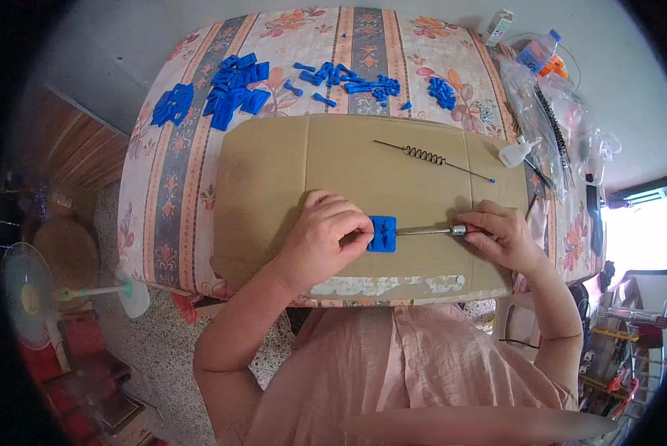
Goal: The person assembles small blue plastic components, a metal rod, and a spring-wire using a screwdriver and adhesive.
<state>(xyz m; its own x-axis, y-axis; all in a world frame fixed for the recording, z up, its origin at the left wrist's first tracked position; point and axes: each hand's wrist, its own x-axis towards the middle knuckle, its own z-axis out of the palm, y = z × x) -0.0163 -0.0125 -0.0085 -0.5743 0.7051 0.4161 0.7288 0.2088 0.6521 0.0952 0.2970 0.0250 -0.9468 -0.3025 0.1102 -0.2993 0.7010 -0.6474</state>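
Note:
My left hand pinches the left edge of a small blue square plastic piece with a dark mark on its face. From the piece's right side a thin metal rod runs to a silver cylindrical end. The fingers of my right hand close round that end. Whether the rod enters the blue piece or only touches it, I cannot tell. Beyond both hands, a dark wire with a coiled middle and a blue tip lies on the cardboard sheet.
At the back left are piles of flat blue pieces; smaller blue parts lie to their right. A white squeeze bottle, plastic bags and a clear bottle crowd the right side. A fan stands left of the table.

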